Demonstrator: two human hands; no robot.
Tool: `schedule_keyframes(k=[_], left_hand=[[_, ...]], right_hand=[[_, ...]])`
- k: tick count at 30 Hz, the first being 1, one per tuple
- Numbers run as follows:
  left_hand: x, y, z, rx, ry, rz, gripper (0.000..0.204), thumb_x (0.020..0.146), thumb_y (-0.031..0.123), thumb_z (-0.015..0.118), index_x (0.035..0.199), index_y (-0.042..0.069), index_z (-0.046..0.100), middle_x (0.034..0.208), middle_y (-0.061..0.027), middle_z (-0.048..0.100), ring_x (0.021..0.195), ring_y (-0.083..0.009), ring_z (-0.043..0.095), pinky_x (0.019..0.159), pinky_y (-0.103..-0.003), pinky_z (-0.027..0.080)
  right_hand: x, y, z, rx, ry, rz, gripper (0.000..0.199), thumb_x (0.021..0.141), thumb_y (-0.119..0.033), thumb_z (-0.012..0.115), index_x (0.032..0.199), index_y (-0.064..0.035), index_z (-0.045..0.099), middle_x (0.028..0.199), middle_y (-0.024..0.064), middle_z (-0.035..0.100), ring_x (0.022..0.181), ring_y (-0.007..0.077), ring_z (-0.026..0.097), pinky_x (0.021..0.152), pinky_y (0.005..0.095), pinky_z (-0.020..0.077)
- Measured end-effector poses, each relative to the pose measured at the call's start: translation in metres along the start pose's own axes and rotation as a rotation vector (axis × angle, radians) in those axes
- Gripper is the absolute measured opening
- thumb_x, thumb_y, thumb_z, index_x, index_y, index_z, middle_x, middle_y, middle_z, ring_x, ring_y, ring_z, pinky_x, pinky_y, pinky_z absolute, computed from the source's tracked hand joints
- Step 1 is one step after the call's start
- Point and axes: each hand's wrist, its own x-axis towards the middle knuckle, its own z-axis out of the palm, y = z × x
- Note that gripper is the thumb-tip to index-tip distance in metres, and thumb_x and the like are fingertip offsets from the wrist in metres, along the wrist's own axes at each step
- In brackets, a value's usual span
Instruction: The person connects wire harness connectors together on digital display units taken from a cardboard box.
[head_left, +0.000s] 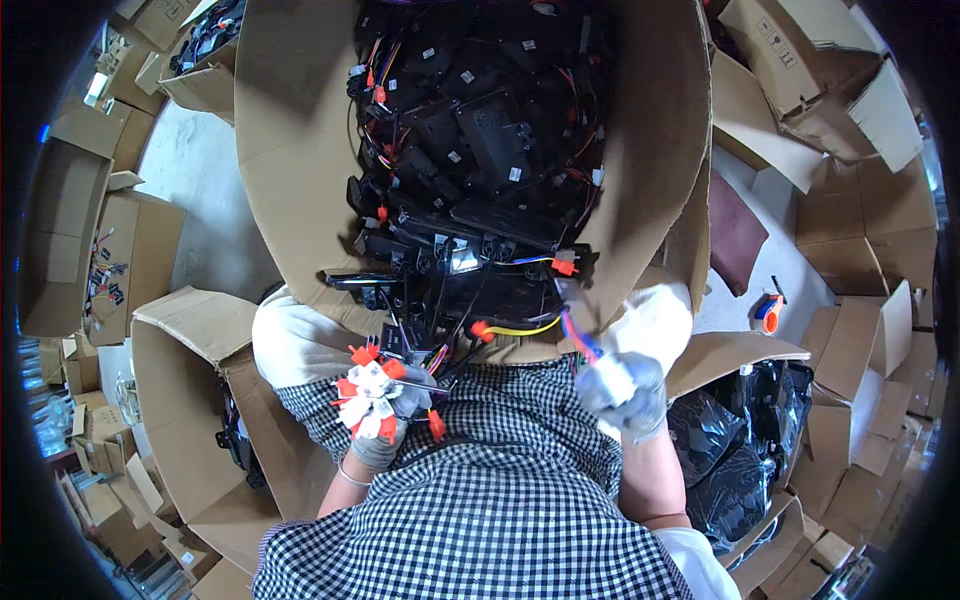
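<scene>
My left hand [385, 425], in a grey glove, grips a bundle of white and orange connectors [366, 392] on thin wires, held just above my checked shirt. My right hand [625, 392], also gloved, is closed around a white connector [612, 380] with red and blue wires running up from it. Those wires lead into a large cardboard box [290, 150] in front of me, filled with black electronic parts and wire harnesses [480, 150]. A yellow cable with an orange plug [483, 330] hangs at the box's near edge between my hands.
Open cardboard boxes surround me on both sides. A box at lower left [180, 400] holds dark parts, and black plastic bags [745, 430] fill one at lower right. An orange tool [768, 312] lies on the pale floor at right.
</scene>
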Motion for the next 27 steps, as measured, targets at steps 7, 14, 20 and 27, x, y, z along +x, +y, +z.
schedule_keyframes(k=[7, 14, 20, 27], left_hand=[[0.046, 0.052, -0.009, -0.401, 0.266, 0.408, 0.031, 0.091, 0.036, 0.051, 0.105, 0.008, 0.049, 0.101, -0.0020, 0.053, 0.096, -0.0154, 0.051, 0.091, -0.032, 0.040], [0.076, 0.104, -0.074, -0.829, 0.129, 0.750, 0.037, 0.089, 0.033, 0.050, 0.113, 0.005, 0.046, 0.102, -0.0058, 0.050, 0.088, -0.0166, 0.049, 0.086, -0.037, 0.040], [0.037, 0.127, -0.135, -0.581, 0.403, 0.883, 0.029, 0.086, 0.029, 0.059, 0.101, 0.004, 0.055, 0.091, -0.0086, 0.060, 0.083, -0.0236, 0.058, 0.084, -0.040, 0.046], [0.083, 0.166, -0.151, -1.120, 0.222, 1.686, 0.035, 0.086, 0.033, 0.058, 0.106, 0.006, 0.052, 0.096, -0.0100, 0.059, 0.086, -0.0241, 0.058, 0.084, -0.040, 0.046]], right_hand=[[-0.028, 0.011, 0.007, -1.410, -0.396, -1.103, 0.028, 0.075, -0.015, 0.064, 0.054, -0.0031, 0.051, 0.055, 0.0087, 0.056, 0.043, 0.0203, 0.053, 0.043, 0.0282, 0.0418], [-0.043, -0.021, -0.010, -0.362, -0.479, -1.011, 0.040, 0.092, -0.040, 0.046, 0.087, -0.0025, 0.057, 0.045, -0.0064, 0.038, 0.036, 0.0096, 0.036, 0.037, 0.0278, 0.0314], [-0.017, -0.023, 0.031, -0.214, -0.396, -0.949, 0.028, 0.093, -0.032, 0.048, 0.095, -0.0057, 0.055, 0.046, -0.0094, 0.032, 0.036, 0.0037, 0.030, 0.040, 0.0193, 0.0263], [0.014, -0.024, -0.041, -0.582, -0.069, -0.996, 0.021, 0.092, -0.029, 0.051, 0.105, -0.0131, 0.050, 0.092, -0.0023, 0.053, 0.075, 0.0096, 0.052, 0.064, 0.0246, 0.0450]])
